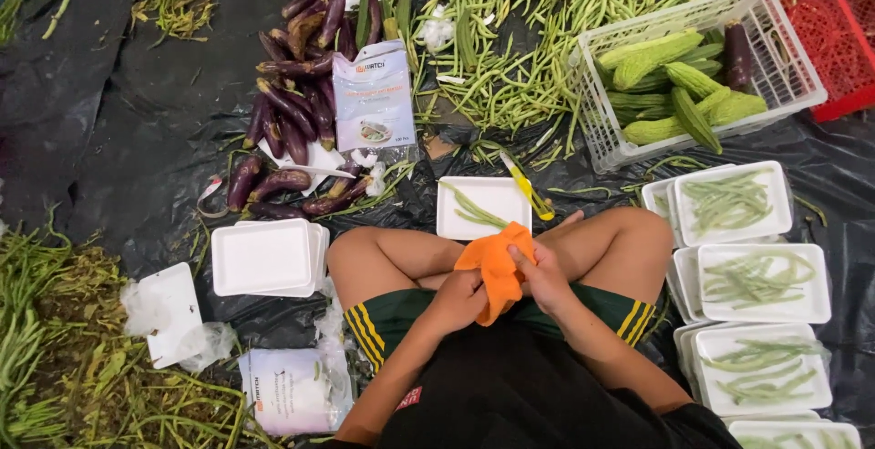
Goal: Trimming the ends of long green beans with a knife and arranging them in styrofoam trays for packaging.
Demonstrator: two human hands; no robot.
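Orange cloth (497, 271) bunched between my hands over my lap, left hand (458, 300) gripping its lower end, right hand (544, 278) pinching the top (fingers closed), white foam tray (483, 196) with green beans (472, 211) just beyond my knuckles

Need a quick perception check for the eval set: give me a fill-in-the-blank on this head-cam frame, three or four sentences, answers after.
1. Both hands, the left hand and right hand, hold a cloth coloured ____.
2. The white crate holds bitter gourds and one ____.
3. The foam tray in front of the knees holds a few green ____.
4. The wrapped trays are stacked on the person's ____ side.

Answers: orange; eggplant; beans; right
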